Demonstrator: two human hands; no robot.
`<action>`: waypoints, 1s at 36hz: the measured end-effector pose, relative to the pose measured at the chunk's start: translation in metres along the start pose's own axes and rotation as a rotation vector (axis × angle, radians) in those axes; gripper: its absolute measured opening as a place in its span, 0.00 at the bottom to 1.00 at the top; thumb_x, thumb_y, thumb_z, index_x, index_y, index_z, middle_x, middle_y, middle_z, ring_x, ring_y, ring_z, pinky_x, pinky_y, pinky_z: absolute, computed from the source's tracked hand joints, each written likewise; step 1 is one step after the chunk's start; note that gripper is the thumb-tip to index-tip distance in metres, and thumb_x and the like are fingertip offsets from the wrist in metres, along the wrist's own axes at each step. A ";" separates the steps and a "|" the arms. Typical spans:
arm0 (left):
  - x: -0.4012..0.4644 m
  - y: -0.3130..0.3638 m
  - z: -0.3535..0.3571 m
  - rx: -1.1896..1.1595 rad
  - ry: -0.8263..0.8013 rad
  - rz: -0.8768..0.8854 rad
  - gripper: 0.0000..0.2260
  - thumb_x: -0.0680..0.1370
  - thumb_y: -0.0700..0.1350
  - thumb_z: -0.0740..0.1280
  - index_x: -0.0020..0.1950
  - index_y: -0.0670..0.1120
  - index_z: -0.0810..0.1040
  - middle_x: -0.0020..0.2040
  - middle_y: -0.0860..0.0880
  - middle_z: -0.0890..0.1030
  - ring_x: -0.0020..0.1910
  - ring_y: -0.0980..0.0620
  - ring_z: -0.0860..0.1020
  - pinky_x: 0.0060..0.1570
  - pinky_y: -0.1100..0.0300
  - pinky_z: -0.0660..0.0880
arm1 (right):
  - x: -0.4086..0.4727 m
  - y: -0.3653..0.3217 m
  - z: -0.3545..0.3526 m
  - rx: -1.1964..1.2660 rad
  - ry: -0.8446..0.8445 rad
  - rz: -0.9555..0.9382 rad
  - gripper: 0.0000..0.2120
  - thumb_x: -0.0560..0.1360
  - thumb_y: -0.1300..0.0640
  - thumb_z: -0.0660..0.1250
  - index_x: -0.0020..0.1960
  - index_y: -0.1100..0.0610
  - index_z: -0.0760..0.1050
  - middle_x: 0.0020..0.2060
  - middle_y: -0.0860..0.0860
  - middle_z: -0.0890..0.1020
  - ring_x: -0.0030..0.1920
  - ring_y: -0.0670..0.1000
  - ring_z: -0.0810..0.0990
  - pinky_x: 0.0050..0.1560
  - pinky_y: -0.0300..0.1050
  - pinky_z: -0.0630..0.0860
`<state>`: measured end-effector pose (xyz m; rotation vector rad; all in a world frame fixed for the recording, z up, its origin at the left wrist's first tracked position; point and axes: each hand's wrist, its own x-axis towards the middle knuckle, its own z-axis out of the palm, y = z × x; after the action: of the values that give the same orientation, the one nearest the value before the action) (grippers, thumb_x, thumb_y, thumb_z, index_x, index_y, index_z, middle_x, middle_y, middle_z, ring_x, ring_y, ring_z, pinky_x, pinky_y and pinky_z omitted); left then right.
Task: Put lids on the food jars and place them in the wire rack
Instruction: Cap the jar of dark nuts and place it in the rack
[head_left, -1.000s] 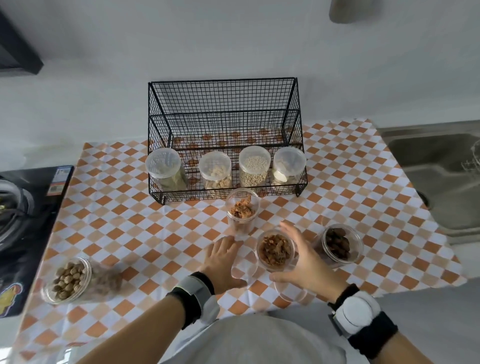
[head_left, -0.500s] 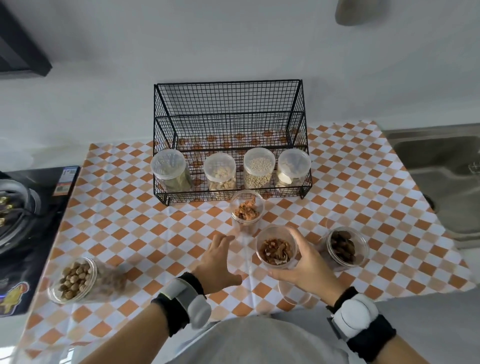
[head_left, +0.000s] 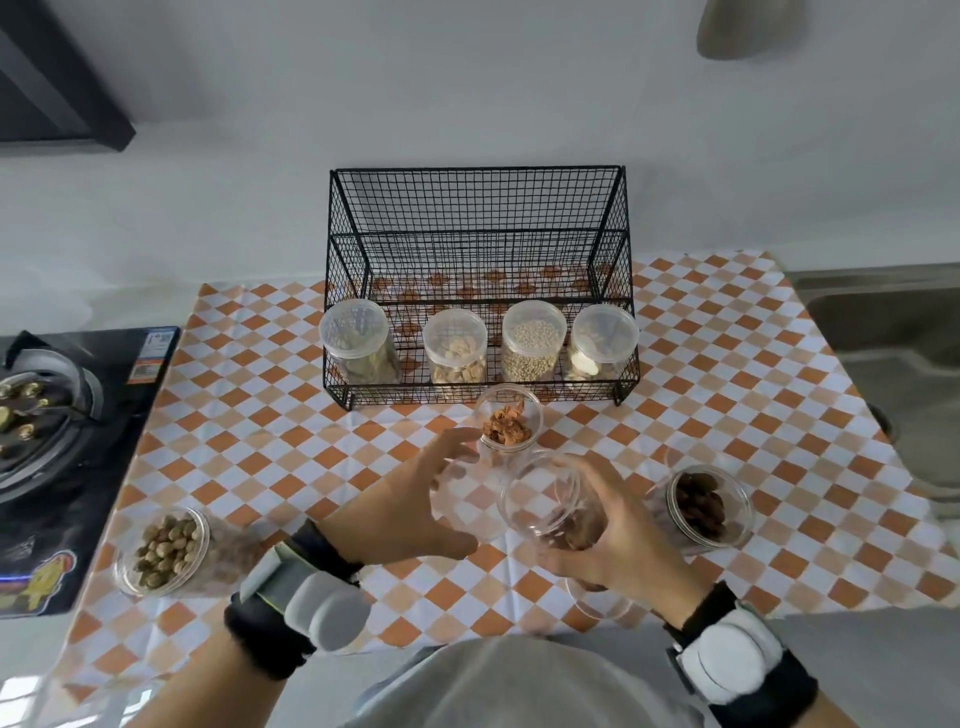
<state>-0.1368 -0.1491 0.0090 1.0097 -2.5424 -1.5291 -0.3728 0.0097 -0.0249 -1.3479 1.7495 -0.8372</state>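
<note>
My right hand grips a clear jar of brown dried pieces, tilted with its open mouth toward my left hand. My left hand holds a clear lid between fingers and thumb, right beside that mouth. The black wire rack stands at the back of the checked cloth, with several lidded jars in a row on its lower tier. Three open jars stand on the cloth: orange pieces in front of the rack, dark pieces at the right, round nuts at the left.
Another clear lid lies near the table's front edge under my right wrist. A black gas stove sits at the left edge and a steel sink at the right. The white wall is behind the rack.
My right hand has lifted the jar of brown pieces and tipped it leftward. My left hand has come up off the cloth with the clear lid and moved toward the jar's mouth.
</note>
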 end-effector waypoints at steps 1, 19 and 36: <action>0.000 0.002 -0.001 -0.020 0.011 0.013 0.43 0.66 0.55 0.80 0.71 0.71 0.56 0.68 0.63 0.71 0.66 0.61 0.73 0.67 0.63 0.72 | 0.000 -0.001 0.000 -0.007 -0.001 -0.002 0.43 0.63 0.41 0.83 0.66 0.21 0.60 0.62 0.38 0.75 0.58 0.34 0.77 0.50 0.28 0.76; 0.003 0.022 0.015 -0.251 0.058 0.026 0.35 0.66 0.62 0.77 0.71 0.63 0.70 0.68 0.59 0.75 0.64 0.60 0.76 0.61 0.61 0.77 | 0.000 -0.027 -0.001 -0.174 -0.085 0.057 0.48 0.61 0.31 0.79 0.75 0.32 0.58 0.56 0.29 0.73 0.58 0.32 0.73 0.47 0.26 0.69; 0.001 0.035 0.023 -0.096 0.022 0.047 0.30 0.74 0.62 0.74 0.69 0.72 0.61 0.70 0.58 0.69 0.61 0.70 0.72 0.54 0.75 0.72 | 0.005 -0.043 0.006 -0.182 -0.079 0.008 0.44 0.60 0.32 0.79 0.65 0.19 0.56 0.57 0.31 0.74 0.58 0.34 0.74 0.49 0.30 0.72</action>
<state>-0.1627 -0.1206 0.0243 0.9429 -2.4337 -1.6019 -0.3475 -0.0056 0.0078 -1.4706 1.8025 -0.6229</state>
